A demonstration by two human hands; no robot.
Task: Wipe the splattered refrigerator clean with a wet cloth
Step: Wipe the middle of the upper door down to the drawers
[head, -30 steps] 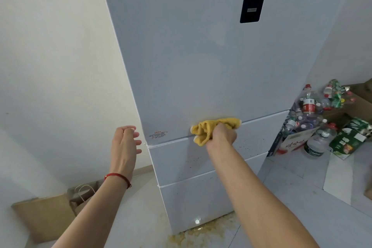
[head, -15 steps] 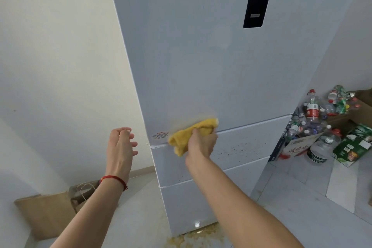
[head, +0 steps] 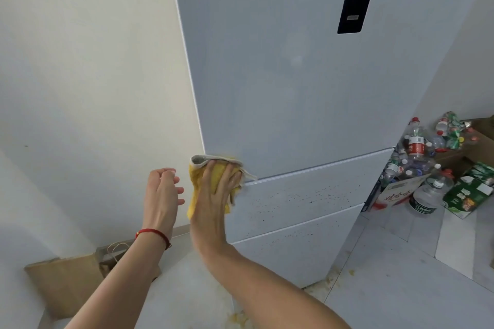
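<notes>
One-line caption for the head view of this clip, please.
Right hand presses a yellow cloth on the refrigerator door's left edge; dark specks dot the drawer.

White wall [head: 88,67] on the left, grey tile floor [head: 401,275], empty bottles [head: 417,152] piled in the corner.
</notes>
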